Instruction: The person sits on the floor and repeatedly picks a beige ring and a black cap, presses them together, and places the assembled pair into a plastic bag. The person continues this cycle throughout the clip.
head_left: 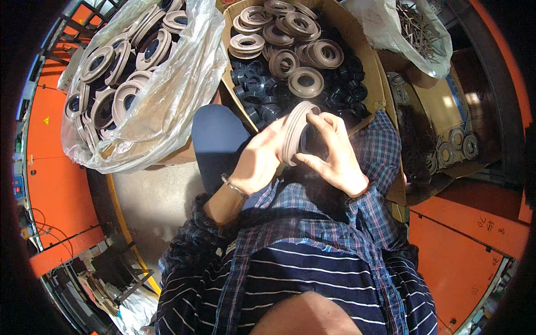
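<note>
On the left, beige rings [119, 98] with dark centres are gathered in a clear plastic bag [192, 92], and may be judged done. In the middle, a ribbed beige ring [291, 134] is gripped by the left hand [261, 155] and pinched at its right rim by the right hand [338, 157]; it seems unfinished. Beyond, loose beige rings [301, 92] and black rings [255, 84] are left in a carton [365, 39], apparently for later handling.
</note>
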### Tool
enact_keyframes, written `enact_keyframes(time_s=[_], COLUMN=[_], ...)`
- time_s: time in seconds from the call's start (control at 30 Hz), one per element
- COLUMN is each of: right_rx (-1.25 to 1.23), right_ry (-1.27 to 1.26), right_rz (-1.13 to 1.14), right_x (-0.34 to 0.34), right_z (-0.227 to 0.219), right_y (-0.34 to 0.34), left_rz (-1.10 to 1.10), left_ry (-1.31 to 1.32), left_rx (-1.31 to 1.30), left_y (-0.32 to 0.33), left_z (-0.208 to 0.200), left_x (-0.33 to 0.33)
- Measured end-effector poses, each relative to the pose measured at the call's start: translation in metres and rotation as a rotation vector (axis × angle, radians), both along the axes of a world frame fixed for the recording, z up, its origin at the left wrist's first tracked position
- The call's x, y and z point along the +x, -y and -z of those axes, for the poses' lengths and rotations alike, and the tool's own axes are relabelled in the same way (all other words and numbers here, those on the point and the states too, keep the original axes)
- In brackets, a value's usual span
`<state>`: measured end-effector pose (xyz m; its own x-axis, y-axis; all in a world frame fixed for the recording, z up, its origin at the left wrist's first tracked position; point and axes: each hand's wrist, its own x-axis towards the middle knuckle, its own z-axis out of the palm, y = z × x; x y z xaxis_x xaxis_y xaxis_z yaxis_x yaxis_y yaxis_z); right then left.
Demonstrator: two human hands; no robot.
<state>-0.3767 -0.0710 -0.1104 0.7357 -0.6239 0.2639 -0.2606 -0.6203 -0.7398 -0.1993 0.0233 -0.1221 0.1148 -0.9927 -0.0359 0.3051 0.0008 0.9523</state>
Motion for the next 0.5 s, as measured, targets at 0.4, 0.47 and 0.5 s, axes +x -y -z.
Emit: enact_keyframes(time_s=[0.4,0.47,0.5], right_rx=[0.424,0.827,1.153], right_ry=[0.237,0.462,0.617], right_rz=[0.145,0.186,0.176], right_x=[0.001,0.004,0.006], right_z=[0.01,0.015,0.018], right_y=[-0.006,-0.008,-0.008], left_rz=[-0.199,-0.218,-0.288], left_ry=[0.08,0.555,0.784], left_rx=[0.139,-0.129,-0.271], left_y=[-0.003,-0.005,-0.004], left_z=[0.0,0.005,0.008], left_x=[-0.034,-0.042,-0.043])
